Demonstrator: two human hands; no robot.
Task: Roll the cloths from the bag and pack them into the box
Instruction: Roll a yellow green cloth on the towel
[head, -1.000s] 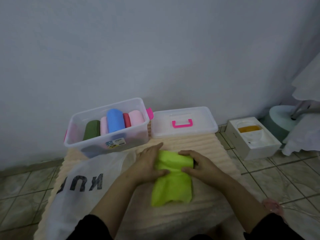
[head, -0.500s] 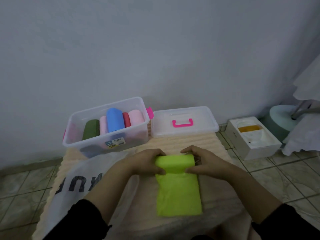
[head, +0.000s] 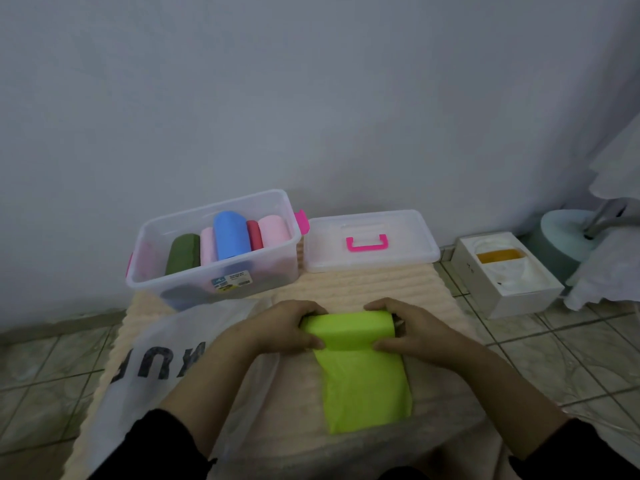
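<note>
We see the lime-green cloth [head: 363, 375] smoothed out longer than a second ago on the ribbed beige mat [head: 381, 285], its far end probably starting to roll; left hand [head: 284, 332] and right hand [head: 415, 332] grip it, near the clear plastic box [head: 214, 271]

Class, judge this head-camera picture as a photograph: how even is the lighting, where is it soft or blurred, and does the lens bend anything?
Head view: dim, even, bluish light, no hard shadows or glare; the green cloth looks brightest; the bag lettering and both hands, left hand and right hand, look slightly soft; the wide lens bows the floor tiles and tilts the box outward.
</note>
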